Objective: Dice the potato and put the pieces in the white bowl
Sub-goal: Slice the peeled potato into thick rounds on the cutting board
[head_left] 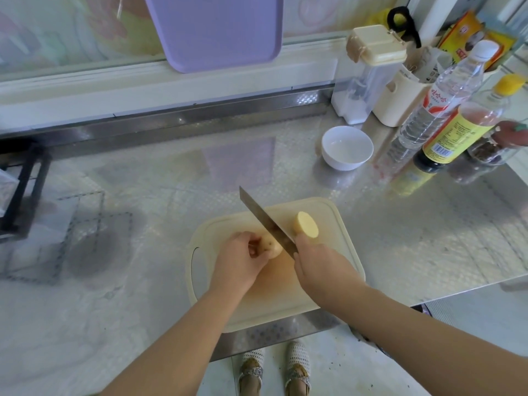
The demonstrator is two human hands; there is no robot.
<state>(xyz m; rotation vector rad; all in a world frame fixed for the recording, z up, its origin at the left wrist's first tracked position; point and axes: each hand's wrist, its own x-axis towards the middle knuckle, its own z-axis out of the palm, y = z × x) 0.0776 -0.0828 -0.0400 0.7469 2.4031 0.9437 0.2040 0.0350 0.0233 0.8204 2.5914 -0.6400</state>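
On the beige cutting board (pixel 337 224) lie two potato halves. My left hand (pixel 243 258) grips one potato half (pixel 273 247) near the board's middle. The other potato half (pixel 306 225) rests to the right, its yellow cut face turned up. My right hand (pixel 320 261) holds the handle of a knife (pixel 265 221), whose blade slants up and left between the two halves. The white bowl (pixel 346 147) stands beyond the board at the back right, with no potato in it.
Bottles (pixel 445 110), a spice jar (pixel 491 150) and cream containers (pixel 371 70) crowd the back right. A purple tray (pixel 217 30) leans on the back wall. A black rack (pixel 23 190) is at the left. The shiny counter's front edge (pixel 285 332) runs just below the board.
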